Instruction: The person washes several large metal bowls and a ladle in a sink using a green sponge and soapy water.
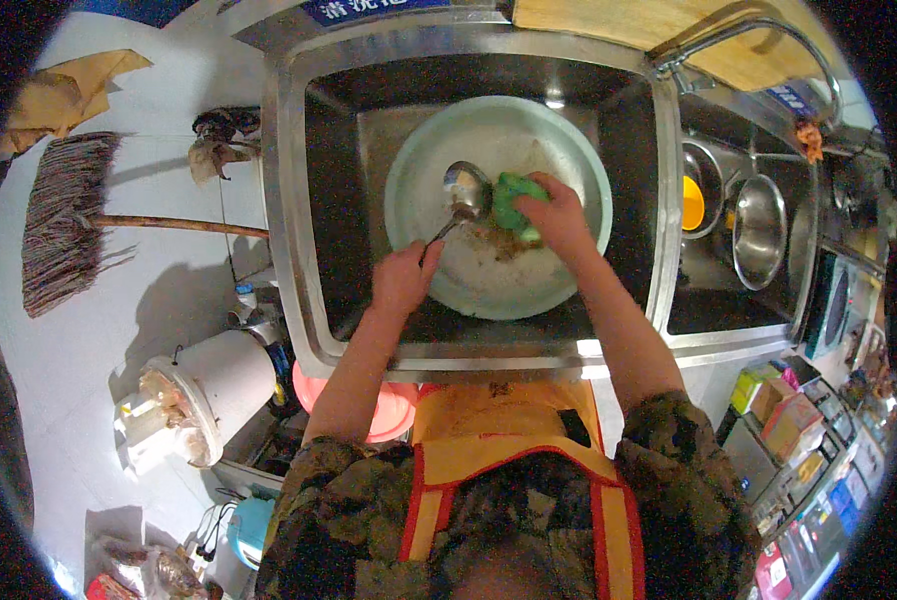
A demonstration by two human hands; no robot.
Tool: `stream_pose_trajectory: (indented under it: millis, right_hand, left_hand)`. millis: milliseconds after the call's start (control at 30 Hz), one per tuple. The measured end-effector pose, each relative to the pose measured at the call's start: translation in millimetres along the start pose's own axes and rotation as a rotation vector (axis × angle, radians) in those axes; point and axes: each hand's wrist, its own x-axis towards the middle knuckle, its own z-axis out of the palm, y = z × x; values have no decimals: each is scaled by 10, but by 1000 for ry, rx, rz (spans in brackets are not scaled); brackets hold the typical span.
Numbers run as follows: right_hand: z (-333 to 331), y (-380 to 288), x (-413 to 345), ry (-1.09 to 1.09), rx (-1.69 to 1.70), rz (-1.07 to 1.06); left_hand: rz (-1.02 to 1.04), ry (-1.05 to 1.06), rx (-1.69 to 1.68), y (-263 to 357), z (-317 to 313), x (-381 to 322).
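My left hand [403, 277] grips the handle of a metal ladle [465, 187], whose round bowl lies over the middle of a large pale green basin [433, 281]. In my right hand [557, 214] is a green cloth or scrubbing pad [514, 201], held just right of the ladle's bowl. Brownish residue shows on the basin's bottom below the pad. The basin rests inside a stainless steel sink [343, 225]. Whether the basin holds water, I cannot tell.
A faucet [756, 26] rises at the back right. The neighbouring sink compartment holds metal bowls [760, 232] and a yellow vessel [692, 202]. At the left are a mop [70, 221] and a white bucket [231, 382]; a pink basin [392, 412] sits below the sink's front edge.
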Motion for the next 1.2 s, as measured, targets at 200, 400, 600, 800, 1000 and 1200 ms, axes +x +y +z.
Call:
stream_pose_trajectory:
  millis: [200, 400, 600, 800, 1000, 1200]
  right_hand:
    - [448, -290, -308, 121, -722, -918]
    - [684, -90, 267, 81, -522, -685]
    - [583, -148, 499, 77, -94, -87]
    - [1209, 759, 522, 373, 301, -166]
    - [1048, 859, 486, 296, -59, -109]
    - [266, 689, 469, 156, -643, -197]
  left_hand:
    - [19, -92, 41, 134, -18, 20]
    - [-47, -32, 38, -1, 136, 55]
    - [-6, 4, 48, -12, 102, 62]
    - [107, 132, 19, -28, 210, 145]
    - [58, 223, -389, 378, -131, 317]
    - [-510, -443, -1574, 404, -436, 388]
